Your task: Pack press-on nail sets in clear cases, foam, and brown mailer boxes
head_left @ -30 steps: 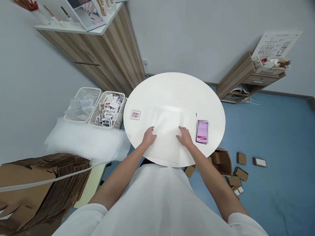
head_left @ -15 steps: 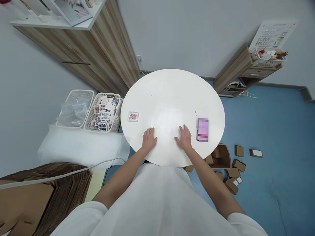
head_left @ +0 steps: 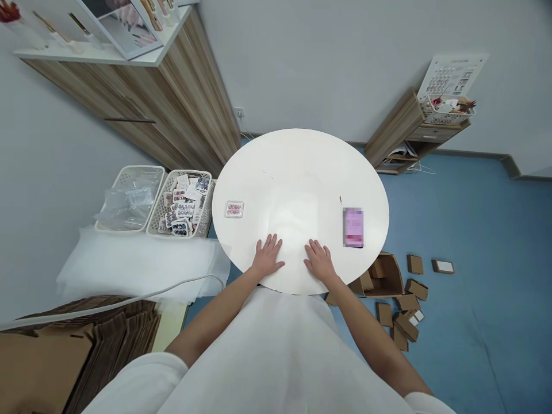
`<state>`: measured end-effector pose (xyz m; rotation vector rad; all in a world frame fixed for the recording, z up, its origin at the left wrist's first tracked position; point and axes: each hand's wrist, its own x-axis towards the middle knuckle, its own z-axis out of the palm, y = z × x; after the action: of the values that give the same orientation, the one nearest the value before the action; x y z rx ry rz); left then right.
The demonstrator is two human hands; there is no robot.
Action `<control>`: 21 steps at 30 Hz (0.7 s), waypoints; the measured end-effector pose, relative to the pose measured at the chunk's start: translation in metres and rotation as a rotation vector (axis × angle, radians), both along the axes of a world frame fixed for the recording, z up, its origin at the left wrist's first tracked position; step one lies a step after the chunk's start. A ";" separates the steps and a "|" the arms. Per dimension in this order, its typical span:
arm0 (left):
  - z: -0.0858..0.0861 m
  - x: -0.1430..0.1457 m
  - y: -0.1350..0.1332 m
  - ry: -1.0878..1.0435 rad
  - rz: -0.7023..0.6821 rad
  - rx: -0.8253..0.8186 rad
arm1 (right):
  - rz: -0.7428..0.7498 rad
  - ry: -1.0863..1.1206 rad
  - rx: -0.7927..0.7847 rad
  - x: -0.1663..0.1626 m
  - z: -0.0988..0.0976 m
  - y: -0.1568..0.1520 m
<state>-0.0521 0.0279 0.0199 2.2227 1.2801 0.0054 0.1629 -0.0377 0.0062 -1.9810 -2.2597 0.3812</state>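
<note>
My left hand (head_left: 267, 257) rests palm down near the front edge of a white oval table (head_left: 297, 161), its fingers spread and holding nothing. To its right, my right hand (head_left: 319, 260) lies flat on the same tabletop, fingers stretched out, also holding nothing. A small clear case with pinkish pieces inside (head_left: 234, 209) sits on the table's left side, beyond my left hand. On the right side lies a phone with a pixelated purple screen (head_left: 353, 227), apart from my right hand. A small dark mark or item (head_left: 340, 200) shows just behind the phone; I cannot make out which.
Left of the table stand a white basket of small packs (head_left: 152, 233) and another with clear plastic bags (head_left: 129, 195). White foam sheeting (head_left: 142, 261) and folded cardboard (head_left: 116, 356) lie nearer. Small brown boxes (head_left: 414, 264) litter the floor at right. A wooden cabinet (head_left: 142, 109) stands behind left.
Both hands have slid a little toward the table's front edge. The left hand's fingers are more spread now. The camera view has shifted slightly; the case and phone stay in place on the table.
</note>
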 end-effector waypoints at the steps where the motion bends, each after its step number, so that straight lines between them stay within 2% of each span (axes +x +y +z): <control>1: 0.000 0.001 0.004 0.016 -0.001 0.000 | -0.001 -0.005 -0.010 0.001 0.001 0.004; 8: -0.004 0.010 0.018 0.259 -0.089 0.057 | -0.026 -0.085 -0.228 0.003 0.014 0.020; 21: -0.006 0.003 0.019 0.247 -0.093 0.088 | -0.071 -0.111 -0.245 -0.001 0.014 0.023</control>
<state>-0.0487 0.0465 0.0136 2.4152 1.3246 -0.2600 0.1623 -0.0150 0.0198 -2.2455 -2.2967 0.5795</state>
